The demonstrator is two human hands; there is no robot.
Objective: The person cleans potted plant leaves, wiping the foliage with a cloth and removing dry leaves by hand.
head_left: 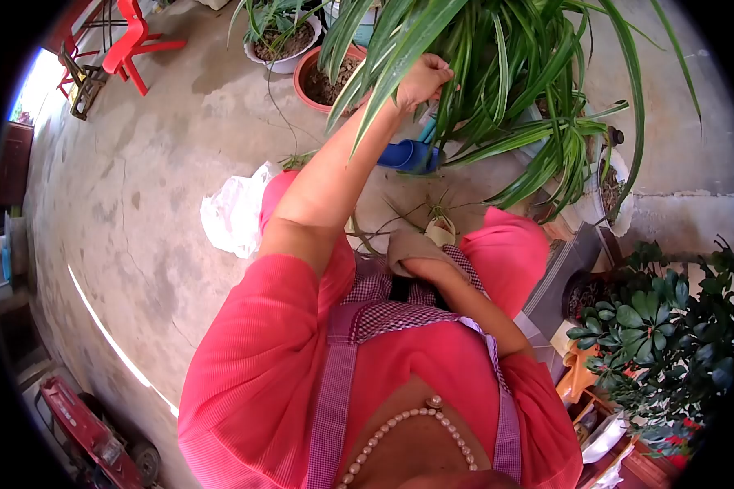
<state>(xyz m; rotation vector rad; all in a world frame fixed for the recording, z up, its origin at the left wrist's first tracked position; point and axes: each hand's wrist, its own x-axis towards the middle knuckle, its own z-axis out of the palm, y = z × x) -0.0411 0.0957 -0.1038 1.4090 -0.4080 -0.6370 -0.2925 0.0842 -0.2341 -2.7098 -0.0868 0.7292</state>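
Observation:
My left hand (424, 80) reaches out among the long striped leaves of a spider plant (501, 77), its fingers pinched together. What lies between the fingertips is too small to make out. My right hand (429, 267) is close to my lap, closed on a grey-brown cloth (409, 247) that hides most of its fingers. Just below the left hand, a blue scoop (409, 156) sits under the leaves. A terracotta pot (308, 84) with soil stands left of the hand, beside a white pot (287, 59) holding a smaller plant.
A white plastic bag (235, 213) lies on the concrete floor beside my left leg. At the far left are a red chair (132, 45) and a red machine (86, 432). Another white pot (620, 191) and a dark leafy plant (656, 318) stand on the right.

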